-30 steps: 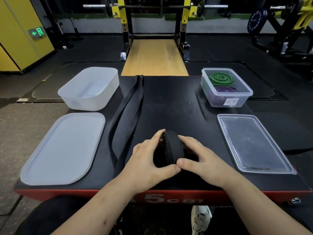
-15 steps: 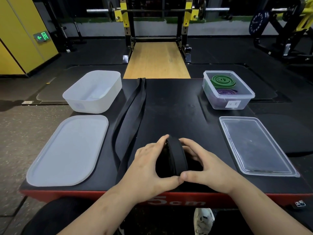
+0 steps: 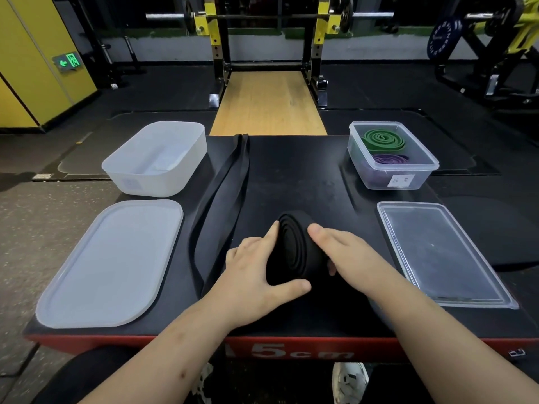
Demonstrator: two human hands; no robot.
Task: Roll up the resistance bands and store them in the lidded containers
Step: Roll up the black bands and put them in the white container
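Observation:
A black resistance band is partly wound into a thick roll (image 3: 294, 252) standing on edge near the front of the black platform (image 3: 297, 176). My left hand (image 3: 256, 275) grips the roll from the left, thumb under its near side. My right hand (image 3: 350, 252) holds its right side. The band's loose tail (image 3: 224, 193) runs from the roll away to the far edge of the platform. A white frosted container (image 3: 157, 161) stands at the far left with its lid (image 3: 108, 263) in front. A clear container (image 3: 390, 156) at the far right holds a green roll (image 3: 383, 139) and a purple roll (image 3: 389, 159); its clear lid (image 3: 437, 252) lies in front.
The platform has a red front edge marked "5cm". Beyond it lie a wooden lifting strip, a yellow squat rack with a barbell, and black rubber flooring. A yellow wall stands at the left.
The roll has tipped so its spiral face turns toward me and sits a little farther from the front edge. My right thumb has left the roll's near side.

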